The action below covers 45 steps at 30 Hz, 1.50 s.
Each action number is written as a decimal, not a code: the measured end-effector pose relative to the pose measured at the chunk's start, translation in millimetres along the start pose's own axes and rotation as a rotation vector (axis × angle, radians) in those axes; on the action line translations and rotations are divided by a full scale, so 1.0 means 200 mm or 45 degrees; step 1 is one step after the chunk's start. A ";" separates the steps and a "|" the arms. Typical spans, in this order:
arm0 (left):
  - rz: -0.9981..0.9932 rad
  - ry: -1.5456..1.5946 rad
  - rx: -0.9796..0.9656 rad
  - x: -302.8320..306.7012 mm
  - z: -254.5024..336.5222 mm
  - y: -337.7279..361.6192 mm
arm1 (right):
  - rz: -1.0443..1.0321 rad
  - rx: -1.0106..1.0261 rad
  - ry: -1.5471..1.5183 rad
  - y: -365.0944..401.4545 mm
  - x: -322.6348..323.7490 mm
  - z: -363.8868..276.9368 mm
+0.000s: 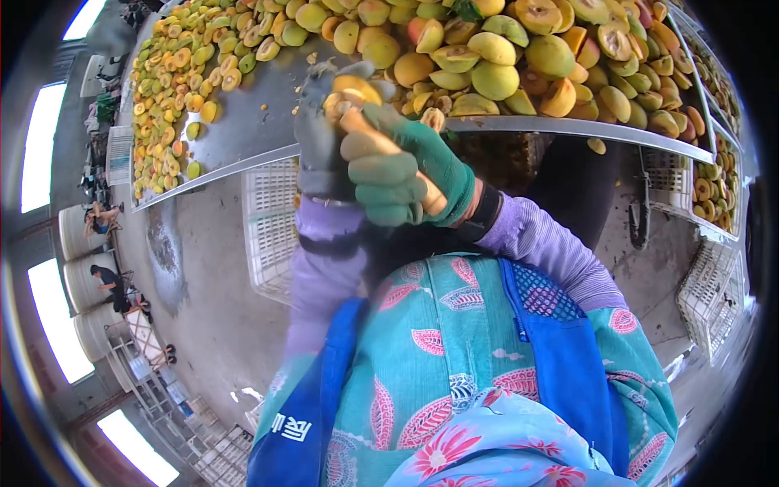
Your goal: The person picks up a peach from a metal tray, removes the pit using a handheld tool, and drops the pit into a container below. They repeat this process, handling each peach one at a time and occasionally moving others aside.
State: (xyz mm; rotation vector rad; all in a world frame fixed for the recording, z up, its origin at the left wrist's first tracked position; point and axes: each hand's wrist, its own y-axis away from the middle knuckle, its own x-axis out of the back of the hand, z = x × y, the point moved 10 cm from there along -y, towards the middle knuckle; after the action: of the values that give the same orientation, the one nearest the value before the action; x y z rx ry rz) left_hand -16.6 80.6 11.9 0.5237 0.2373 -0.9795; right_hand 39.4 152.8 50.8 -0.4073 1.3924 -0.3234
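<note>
My right hand (406,166), in a green and grey glove, is wrapped round the wooden handle of a tool (430,193). Its upper end meets a yellow-orange fruit piece (354,89). That piece is held in my left hand (320,122), in a grey glove that is partly blurred. Both hands are close together above the front edge of a metal table (260,101). Halved and whole yellow-green fruits (495,69) are heaped just beyond my hands. The tool's working tip is hidden at the fruit.
More fruit halves (170,105) spread along the table's left side. White plastic crates stand below the table (272,223) and at the right (710,296). Fruit-filled crates (716,191) are at the far right. Two people (109,284) (101,217) sit by large tubs at the left.
</note>
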 end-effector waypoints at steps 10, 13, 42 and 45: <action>0.255 -2.523 -0.542 0.48 0.44 -0.17 | 1.187 0.195 0.376 0.45 0.36 -0.27; 0.012 -2.114 -0.473 0.00 0.27 -0.58 | 1.261 0.243 0.578 0.46 0.30 -0.31; -0.146 -0.913 -0.815 -0.19 0.14 -0.02 | 1.011 0.907 3.305 0.26 -0.05 -0.37; -0.157 -0.835 -0.974 -0.20 0.12 0.05 | 1.307 0.510 2.332 0.30 0.07 -0.43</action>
State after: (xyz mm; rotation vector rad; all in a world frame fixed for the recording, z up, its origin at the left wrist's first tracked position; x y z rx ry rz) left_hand -31.4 101.4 51.5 -0.5178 0.0381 -1.0417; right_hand -45.1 192.4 -0.1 1.3104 2.9196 -0.0135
